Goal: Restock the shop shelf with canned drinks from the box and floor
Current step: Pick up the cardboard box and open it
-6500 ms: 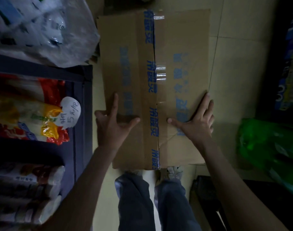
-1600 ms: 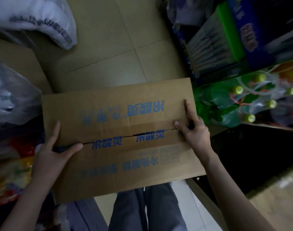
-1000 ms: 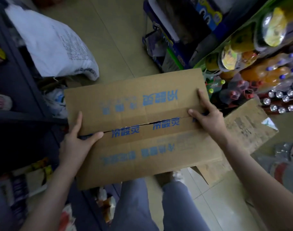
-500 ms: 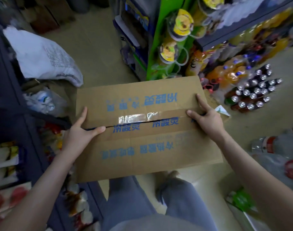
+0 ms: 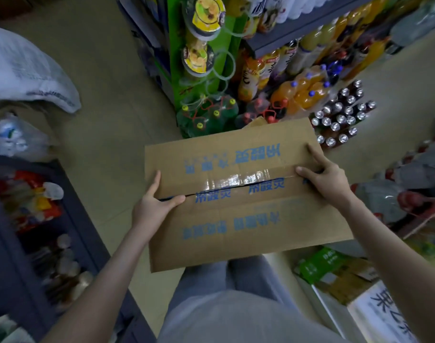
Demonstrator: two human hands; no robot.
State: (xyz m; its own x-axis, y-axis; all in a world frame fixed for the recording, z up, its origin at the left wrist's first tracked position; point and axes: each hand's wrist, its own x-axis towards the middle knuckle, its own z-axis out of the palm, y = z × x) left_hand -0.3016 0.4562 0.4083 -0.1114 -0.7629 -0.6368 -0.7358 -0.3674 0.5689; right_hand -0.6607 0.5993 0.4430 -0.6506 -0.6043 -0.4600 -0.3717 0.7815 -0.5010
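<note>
Swung the cardboard box [image 5: 236, 219] round toward the drinks shelf [image 5: 285, 38] and floor cans [image 5: 340, 117], held over the thighs, left hand [image 5: 152, 206] and right hand [image 5: 328, 179] gripping its ends, thumbs on top; probably heavy, stiff-walled, best supported underneath.

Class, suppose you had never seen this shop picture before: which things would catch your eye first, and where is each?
First, the big cardboard box with blue print, mid-frame, gripped at its ends by the left hand and the right hand. Beyond it, a cluster of silver-topped cans stands on the floor at the right, beside bright orange drink bottles at the foot of the shelf.
</note>
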